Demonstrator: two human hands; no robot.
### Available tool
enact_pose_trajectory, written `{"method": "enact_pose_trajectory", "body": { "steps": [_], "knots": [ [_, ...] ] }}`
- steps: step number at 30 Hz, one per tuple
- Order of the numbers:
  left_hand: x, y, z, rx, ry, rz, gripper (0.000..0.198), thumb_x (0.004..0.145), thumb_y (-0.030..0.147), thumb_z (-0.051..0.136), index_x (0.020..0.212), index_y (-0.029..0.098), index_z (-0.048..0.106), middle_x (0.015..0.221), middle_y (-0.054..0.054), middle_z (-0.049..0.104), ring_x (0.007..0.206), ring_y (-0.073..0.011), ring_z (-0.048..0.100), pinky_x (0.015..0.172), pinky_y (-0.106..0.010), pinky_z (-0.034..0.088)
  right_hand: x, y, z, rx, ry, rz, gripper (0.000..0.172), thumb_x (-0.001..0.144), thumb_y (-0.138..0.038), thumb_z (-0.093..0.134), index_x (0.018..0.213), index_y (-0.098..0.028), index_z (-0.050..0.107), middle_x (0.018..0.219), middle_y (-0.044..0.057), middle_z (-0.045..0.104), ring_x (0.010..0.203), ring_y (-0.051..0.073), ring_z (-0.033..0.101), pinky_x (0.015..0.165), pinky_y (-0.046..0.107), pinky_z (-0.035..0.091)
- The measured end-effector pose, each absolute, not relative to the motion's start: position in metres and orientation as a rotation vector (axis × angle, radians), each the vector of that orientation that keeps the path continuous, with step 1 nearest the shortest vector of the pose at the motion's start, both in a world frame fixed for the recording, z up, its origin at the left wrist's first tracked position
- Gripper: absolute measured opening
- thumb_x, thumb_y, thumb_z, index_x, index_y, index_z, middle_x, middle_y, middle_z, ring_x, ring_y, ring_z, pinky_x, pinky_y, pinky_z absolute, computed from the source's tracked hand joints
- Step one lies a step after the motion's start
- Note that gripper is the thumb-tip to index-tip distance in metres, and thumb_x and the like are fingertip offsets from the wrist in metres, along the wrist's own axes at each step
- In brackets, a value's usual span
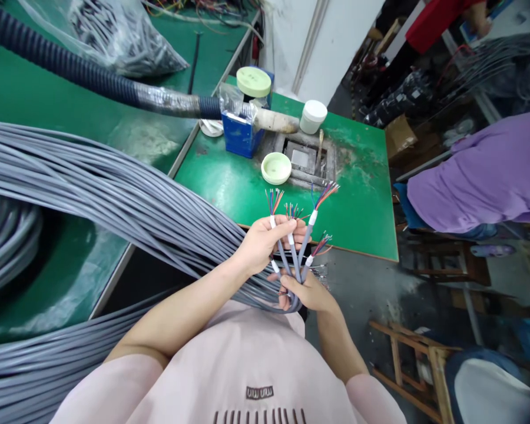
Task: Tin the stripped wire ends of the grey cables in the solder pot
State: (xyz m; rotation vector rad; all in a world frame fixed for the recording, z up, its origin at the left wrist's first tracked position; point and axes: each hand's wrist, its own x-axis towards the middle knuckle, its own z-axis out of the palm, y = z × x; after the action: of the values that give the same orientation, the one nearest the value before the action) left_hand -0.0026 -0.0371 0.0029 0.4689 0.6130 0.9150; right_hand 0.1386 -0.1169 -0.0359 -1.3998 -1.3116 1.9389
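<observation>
Several grey multi-core cables point(295, 262) stand up between my hands, with white sleeves near their tips and thin coloured wires fanning out. My left hand point(271, 235) pinches one of these cables near its white sleeve, thumb on top. Lower down, my right hand point(307, 291) is closed around the cables where they bend. A long bundle of grey cables point(150, 200) runs from the left edge to beneath my hands. Some bare wire ends show beside my right hand, partly hidden.
On the green table point(362, 218) are a soldering pot point(303, 158), a pale green dish point(276, 168), a white jar point(313, 116) and a blue box point(242, 135). A black hose point(92, 82) ends above them. A person in purple point(481, 171) sits right, near a wooden stool point(415, 359).
</observation>
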Motion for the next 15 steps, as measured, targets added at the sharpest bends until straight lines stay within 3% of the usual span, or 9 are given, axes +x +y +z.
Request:
{"method": "enact_pose_trajectory", "body": {
  "steps": [5, 12, 15],
  "knots": [
    [-0.003, -0.037, 0.003, 0.467, 0.627, 0.908, 0.024, 0.068, 0.028, 0.078, 0.071, 0.013, 0.06, 0.065, -0.002, 0.068, 0.063, -0.0157, 0.068, 0.057, -0.025, 0.056, 0.139, -0.117, -0.035, -1.416, -1.334, 1.935, 0.059, 0.082, -0.06, 0.055, 0.107, -0.008, 0.065, 0.053, 0.001, 0.062, 0.046, 0.012, 0.059, 0.047, 0.023, 0.048],
    [-0.009, -0.034, 0.006, 0.609, 0.639, 0.918, 0.03, 0.065, 0.029, 0.081, 0.086, 0.014, 0.065, 0.088, -0.006, 0.072, 0.076, -0.0169, 0.069, 0.067, -0.026, 0.054, 0.138, -0.116, -0.037, -1.449, -1.348, 1.956, 0.055, 0.083, -0.061, 0.052, 0.105, -0.012, 0.067, 0.048, -0.002, 0.058, 0.042, 0.012, 0.057, 0.043, 0.021, 0.046],
    [-0.015, -0.028, 0.01, 0.695, 0.674, 0.984, 0.033, 0.065, 0.03, 0.08, 0.091, 0.015, 0.066, 0.089, -0.006, 0.073, 0.076, -0.0153, 0.068, 0.066, -0.024, 0.052, 0.136, -0.115, -0.039, -1.481, -1.4, 1.96, 0.054, 0.083, -0.06, 0.053, 0.1, -0.011, 0.067, 0.046, -0.003, 0.056, 0.039, 0.01, 0.055, 0.042, 0.02, 0.045]
  ]
}}
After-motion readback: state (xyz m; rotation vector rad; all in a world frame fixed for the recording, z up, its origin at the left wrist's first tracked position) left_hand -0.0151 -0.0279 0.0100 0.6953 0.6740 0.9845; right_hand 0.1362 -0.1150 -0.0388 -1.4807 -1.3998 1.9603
